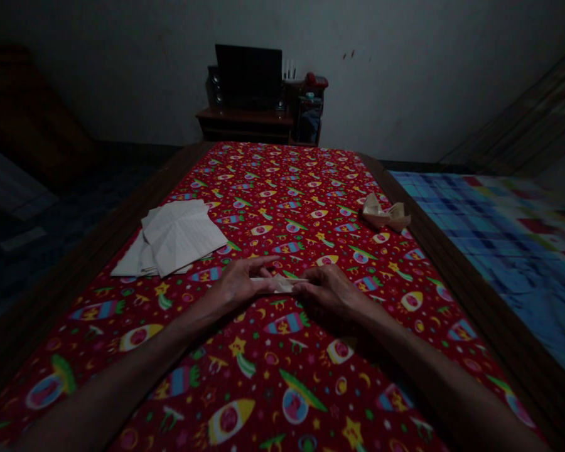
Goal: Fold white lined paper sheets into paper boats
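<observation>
No readable text, labels, brands or numbers. Sheets (183,232): faint line-like marks, too dim and small to read.

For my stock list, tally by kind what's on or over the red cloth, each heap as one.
Left hand and right hand: 2
Held paper: 1
Sheet pile: 1
Folded paper heap, pieces unclear: 1
Total: 5
</observation>
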{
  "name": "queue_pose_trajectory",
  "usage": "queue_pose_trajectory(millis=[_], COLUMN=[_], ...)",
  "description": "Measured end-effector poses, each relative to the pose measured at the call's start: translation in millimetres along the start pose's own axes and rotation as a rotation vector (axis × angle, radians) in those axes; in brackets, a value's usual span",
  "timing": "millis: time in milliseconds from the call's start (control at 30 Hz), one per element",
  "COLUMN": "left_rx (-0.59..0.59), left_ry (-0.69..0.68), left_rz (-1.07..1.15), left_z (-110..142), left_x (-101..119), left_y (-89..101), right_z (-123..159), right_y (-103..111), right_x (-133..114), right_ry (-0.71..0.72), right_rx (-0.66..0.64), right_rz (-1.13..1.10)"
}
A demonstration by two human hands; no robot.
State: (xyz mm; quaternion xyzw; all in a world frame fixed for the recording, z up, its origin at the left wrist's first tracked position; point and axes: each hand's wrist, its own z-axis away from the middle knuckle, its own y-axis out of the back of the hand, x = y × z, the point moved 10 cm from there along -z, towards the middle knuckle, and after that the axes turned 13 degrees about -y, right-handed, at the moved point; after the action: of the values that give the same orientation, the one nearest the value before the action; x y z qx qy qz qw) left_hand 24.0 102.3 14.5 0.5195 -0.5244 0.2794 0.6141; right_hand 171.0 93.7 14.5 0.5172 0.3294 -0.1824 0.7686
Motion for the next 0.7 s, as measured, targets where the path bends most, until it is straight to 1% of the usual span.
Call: queue_pose_trajectory(millis=[33, 67, 167, 233, 300, 367, 433, 500, 533, 600, 700], left_rx=[-0.009, -0.015, -0.021, -0.028, -0.036, -0.039, -0.022, -0.020, -0.038, -0.120, -0.242], left_ry=[0.000, -0.004, -0.038, -0.072, -0.122, -0.226, -0.393, -0.573, -0.646, -0.740, -0.786], left_rz=[0.001, -0.006, -0.087, -0.176, -0.266, -0.348, -0.455, -0.583, -0.648, -0.766, -0.873], left_z=[0, -1, -1, 0, 0, -1, 1, 7, 11, 20, 34], left_x=[-1, -1, 3, 6, 9, 16, 30, 46, 53, 60, 59], left_y=[-0.2, -0.2, 1.2, 2.0, 2.2, 1.7, 1.4, -3.1, -7.9, -21.8, -41.4], right_z=[0, 1, 6, 9, 9, 8, 7, 6, 6, 8, 17], right_y=[2, 6, 22, 20, 14, 11, 10, 8, 9, 12, 17], right_x=[-2, -5, -17, -23, -25, -24, -23, -21, -21, -21, -27], right_ry=[0.021, 0.050, 0.171, 0.227, 0.231, 0.207, 0.180, 0.166, 0.163, 0.177, 0.243], right_rx=[0.009, 0.045, 0.205, 0.225, 0.208, 0.227, 0.255, 0.260, 0.273, 0.332, 0.449], right_rz=[-0.021, -0.040, -0.055, -0.008, 0.070, 0.144, 0.191, 0.212, 0.221, 0.251, 0.314])
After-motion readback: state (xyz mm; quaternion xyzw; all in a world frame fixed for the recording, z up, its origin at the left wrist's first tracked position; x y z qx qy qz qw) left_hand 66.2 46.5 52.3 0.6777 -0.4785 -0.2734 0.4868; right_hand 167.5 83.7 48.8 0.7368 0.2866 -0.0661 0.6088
